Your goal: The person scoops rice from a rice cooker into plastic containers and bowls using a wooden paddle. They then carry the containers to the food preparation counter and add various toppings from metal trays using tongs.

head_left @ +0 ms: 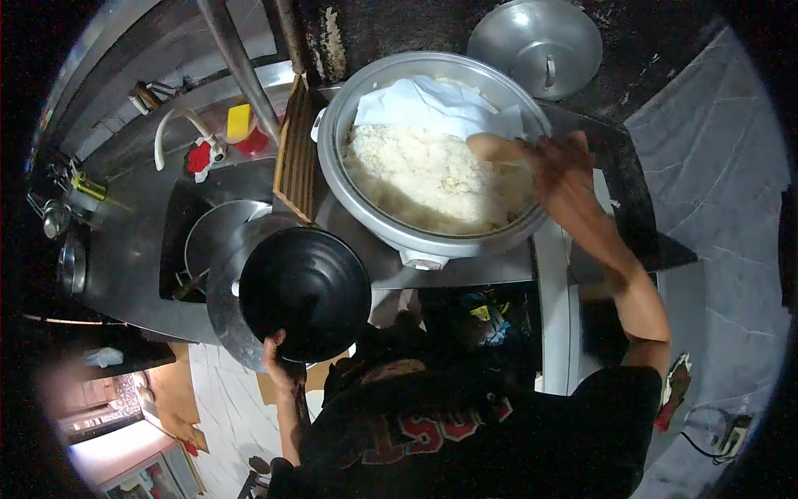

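A large round rice cooker (331, 170) holds white rice (416, 166). Folded white cloth (416, 104) covers the far part of the rice. My right hand (565, 175) grips a wooden rice paddle (492, 148) over the right side of the cooker, its blade at the rice surface beside the cloth. In my left hand (278, 358) is a black bowl (307, 291), held by its near rim with the thumb on the edge. The bowl is in front of and to the left of the cooker, apart from it.
A metal lid (540, 46) leans behind the cooker. At left is a sink with a metal pot (224, 233), a white faucet (179, 133) and a yellow sponge (239, 123). A slatted wooden board (297, 154) stands between sink and cooker.
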Motion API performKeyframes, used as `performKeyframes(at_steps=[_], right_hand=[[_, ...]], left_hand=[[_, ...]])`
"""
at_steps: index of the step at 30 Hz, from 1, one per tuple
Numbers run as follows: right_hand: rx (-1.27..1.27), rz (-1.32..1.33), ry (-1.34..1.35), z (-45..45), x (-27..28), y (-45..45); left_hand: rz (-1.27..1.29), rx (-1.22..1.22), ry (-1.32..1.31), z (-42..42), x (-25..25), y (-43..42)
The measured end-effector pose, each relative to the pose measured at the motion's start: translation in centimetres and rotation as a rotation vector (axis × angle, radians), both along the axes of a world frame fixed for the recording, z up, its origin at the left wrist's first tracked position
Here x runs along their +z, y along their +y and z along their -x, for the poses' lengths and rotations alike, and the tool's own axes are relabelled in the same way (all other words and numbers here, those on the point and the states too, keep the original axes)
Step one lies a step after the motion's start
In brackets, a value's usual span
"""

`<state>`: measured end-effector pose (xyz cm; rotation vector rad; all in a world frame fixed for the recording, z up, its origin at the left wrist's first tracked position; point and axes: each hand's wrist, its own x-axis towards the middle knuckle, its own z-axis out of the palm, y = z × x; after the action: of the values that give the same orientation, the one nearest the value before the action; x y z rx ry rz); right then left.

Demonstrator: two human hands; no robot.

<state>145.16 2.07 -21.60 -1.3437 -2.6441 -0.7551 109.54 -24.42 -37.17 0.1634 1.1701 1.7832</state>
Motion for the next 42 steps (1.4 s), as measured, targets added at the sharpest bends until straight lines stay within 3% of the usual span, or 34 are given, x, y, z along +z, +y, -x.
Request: performKeyframes(at_steps=[2, 6, 12, 20, 27, 29, 33, 38, 41, 42], right_hand=[[-0.123, -0.109, -0.189, 0.2, -1.7, 0.7], [-0.121, -0.01, -0.056, 2.0, -2.2, 0.1], [-0.057, -0.017, -0.264, 3.0, -4.0, 1.2], [0.128, 0.016, -0.078, 4.0, -5.7, 3.3], [0.099, 0.089, 0.043, 4.1, -4.8, 0.4], [0.23, 0.03, 0.16, 3.9, -5.5, 0.6], [0.022, -0.002, 0.162, 4.2, -5.5, 3.2], [0.397, -0.002, 0.386, 5.0, -6.7, 6.4], [0.539, 0.036, 0.382, 7.0, -7.3, 5.0], [0.571, 0.198, 0.379, 7.2, -7.3, 4.3]], left_hand=[[-0.006, -0.013, 0.002, -0.2, 0.3, 0.2], [-0.017, 0.005, 0.016, -0.2, -0.2, 0.0], [0.008, -0.014, 0.038, -0.8, 0.7, 0.2], [0.021, -0.035, 0.05, -0.3, -0.7, -0.2], [0.102, -0.013, -0.019, -0.7, 0.2, 0.5], [0.111, -0.011, -0.022, -0.4, -0.7, 0.4], [0.075, -0.039, -0.038, -1.0, 0.7, 1.0], [0.068, -0.042, -0.003, -1.0, 0.7, 0.8], [0.059, -0.032, 0.008, -1.1, 0.7, 0.6], [0.054, -0.026, 0.011, -1.1, 0.7, 0.6]])
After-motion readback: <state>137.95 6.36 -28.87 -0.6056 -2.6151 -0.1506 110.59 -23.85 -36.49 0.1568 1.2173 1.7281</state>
